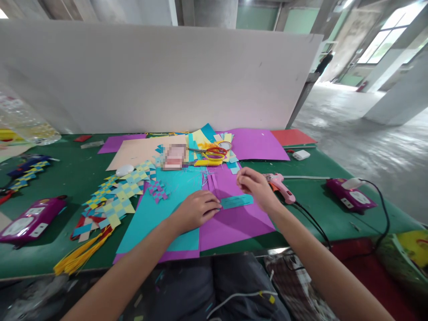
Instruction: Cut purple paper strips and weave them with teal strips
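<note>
My left hand (197,208) rests low over the blue and purple sheets, its fingertips at the left end of a short teal strip (237,201). Its fingers are bent together; what they pinch, if anything, is hidden. Raised above the strip's right end, my right hand (252,183) has its fingers pressed together, and anything between them is too small to make out. Thin purple strips (212,183) lie just beyond my left hand. Under everything are a large blue sheet (150,223) and a purple sheet (234,227).
A pink glue gun (282,187) lies right of my right hand, near a purple power socket (351,196). Scissors (216,153) and a yellow comb (207,163) sit beyond the hands. Woven paper pieces (117,200) with yellow tassels (83,252) lie left. A white board (160,76) stands behind.
</note>
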Tool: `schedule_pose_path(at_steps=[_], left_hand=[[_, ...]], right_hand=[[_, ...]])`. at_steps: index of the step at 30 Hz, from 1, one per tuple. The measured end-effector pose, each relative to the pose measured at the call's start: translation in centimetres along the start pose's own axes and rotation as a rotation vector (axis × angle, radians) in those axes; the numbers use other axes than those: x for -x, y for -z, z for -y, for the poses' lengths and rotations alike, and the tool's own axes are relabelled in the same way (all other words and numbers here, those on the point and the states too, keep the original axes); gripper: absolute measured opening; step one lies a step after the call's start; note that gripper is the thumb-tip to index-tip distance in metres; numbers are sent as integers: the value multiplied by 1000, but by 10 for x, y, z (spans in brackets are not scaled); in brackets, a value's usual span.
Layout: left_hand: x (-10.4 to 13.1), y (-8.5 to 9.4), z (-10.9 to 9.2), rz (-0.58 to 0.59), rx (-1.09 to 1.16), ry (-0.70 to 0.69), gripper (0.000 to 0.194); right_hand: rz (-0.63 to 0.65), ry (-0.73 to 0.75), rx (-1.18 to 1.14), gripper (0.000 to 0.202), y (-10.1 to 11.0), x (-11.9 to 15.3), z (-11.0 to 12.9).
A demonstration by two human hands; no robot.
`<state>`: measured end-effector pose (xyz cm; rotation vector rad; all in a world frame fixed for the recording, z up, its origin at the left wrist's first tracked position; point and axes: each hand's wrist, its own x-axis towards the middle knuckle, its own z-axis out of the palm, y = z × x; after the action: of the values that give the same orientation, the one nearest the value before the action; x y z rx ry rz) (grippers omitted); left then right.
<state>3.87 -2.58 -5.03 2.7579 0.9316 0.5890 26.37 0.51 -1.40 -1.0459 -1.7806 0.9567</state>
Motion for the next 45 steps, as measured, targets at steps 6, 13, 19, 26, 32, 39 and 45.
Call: schedule_pose_path(at_steps=[6, 13, 19, 26, 32, 39, 45], left_hand=[[1, 1, 0, 13, -19, -16, 23], [0, -1, -2, 11, -86, -8, 23], [-1, 0, -4, 19, -145, -53, 24], [-1, -1, -3, 26, -126, -34, 23], [-1, -1, -4, 29, -122, -12, 25], [-3, -1, -2, 36, -93, -16, 23], [-3, -1, -3, 42, -78, 6, 24]], right_hand=[[-87, -23, -11, 28, 12, 18, 4], [236, 381, 768, 23, -7, 49, -28], [190, 405, 853, 22, -14, 53, -33], [148, 415, 832, 22, -16, 54, -38], [144, 418, 823, 22, -16, 54, -37], [143, 413, 832, 23, -16, 55, -36], [154, 400, 834, 23, -16, 55, -35]])
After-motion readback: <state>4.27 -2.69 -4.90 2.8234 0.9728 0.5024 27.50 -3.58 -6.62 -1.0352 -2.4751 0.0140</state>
